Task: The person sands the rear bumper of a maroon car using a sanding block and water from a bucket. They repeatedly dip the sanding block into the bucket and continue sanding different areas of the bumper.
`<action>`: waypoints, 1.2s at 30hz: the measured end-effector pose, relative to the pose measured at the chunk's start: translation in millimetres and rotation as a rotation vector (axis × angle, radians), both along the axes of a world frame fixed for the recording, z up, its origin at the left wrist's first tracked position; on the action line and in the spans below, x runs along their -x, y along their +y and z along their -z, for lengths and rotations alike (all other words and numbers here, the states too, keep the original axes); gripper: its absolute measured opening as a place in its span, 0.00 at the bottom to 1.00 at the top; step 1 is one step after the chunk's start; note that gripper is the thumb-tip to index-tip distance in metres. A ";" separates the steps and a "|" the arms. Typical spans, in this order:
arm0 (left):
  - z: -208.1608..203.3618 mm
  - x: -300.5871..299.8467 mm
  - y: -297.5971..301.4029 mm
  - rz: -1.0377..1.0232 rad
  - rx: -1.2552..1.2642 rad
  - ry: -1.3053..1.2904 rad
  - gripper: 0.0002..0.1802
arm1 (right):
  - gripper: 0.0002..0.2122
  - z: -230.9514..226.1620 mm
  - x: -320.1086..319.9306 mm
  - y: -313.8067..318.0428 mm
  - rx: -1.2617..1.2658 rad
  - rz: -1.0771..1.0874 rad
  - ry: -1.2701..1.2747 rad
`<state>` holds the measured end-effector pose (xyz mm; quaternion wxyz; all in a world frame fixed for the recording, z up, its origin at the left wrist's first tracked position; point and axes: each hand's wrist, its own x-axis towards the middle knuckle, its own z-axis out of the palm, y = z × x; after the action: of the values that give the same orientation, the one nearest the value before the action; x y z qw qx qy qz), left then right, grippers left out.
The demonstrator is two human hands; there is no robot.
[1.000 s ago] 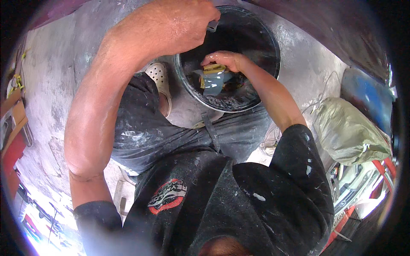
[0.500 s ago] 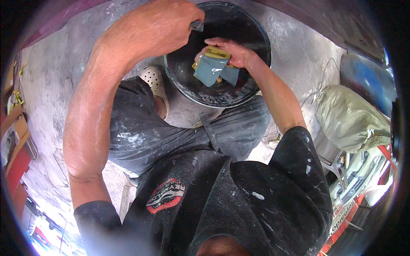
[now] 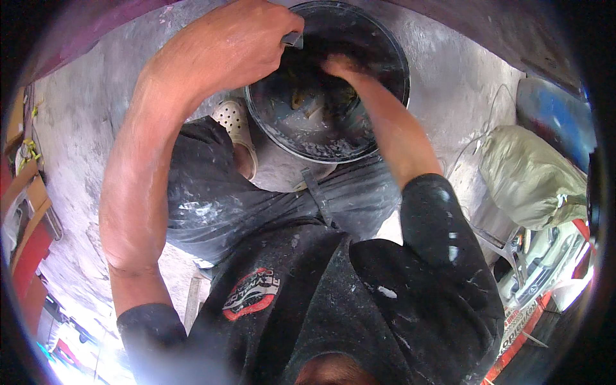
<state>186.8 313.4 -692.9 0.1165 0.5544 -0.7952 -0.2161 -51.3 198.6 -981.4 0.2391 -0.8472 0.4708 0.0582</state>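
Grey concrete floor spreads under everything, dusted white, and the person crouches over it in dark, plaster-flecked clothes. To the right lies a slumped pale sack, with a blue thing behind it that is too blurred to name.

Between the knees stands the black bucket, upright on the floor, its inner wall streaked with a whitish film. A thin layer of grey-white residue lies at the bottom, with a few small pale and yellowish bits in it; what they are cannot be told.

The left hand sits at the near-left rim of the bucket, its fingers clenched on a small grey part there, likely the handle's mount or the rim itself. The right hand reaches deep inside, palm down near the far wall; whether its fingers grip anything is hidden by the wrist and the shadow.

Judging by the smeared walls and the residue, the scraping or cleaning-out of the bucket looks well under way but not finished: the film and the bottom leavings remain.

A white perforated clog shows just left of the bucket.
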 end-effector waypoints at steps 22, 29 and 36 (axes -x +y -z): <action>3.1 -0.3 -6.2 -0.016 -0.033 -0.079 0.18 | 0.40 -140.9 -12.2 10.6 -1.448 0.132 -0.235; -13.6 6.4 10.7 -0.094 -0.153 -0.080 0.20 | 0.31 38.8 15.0 -1.5 -0.101 0.053 0.147; -13.3 -3.8 24.7 -0.128 -0.097 -0.034 0.24 | 0.29 78.4 -9.5 24.2 -0.224 -0.048 0.321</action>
<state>190.6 338.1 -679.6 0.0897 0.6127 -0.7486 -0.2371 -41.8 222.8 -1059.8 0.2523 -0.8062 0.4731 0.2500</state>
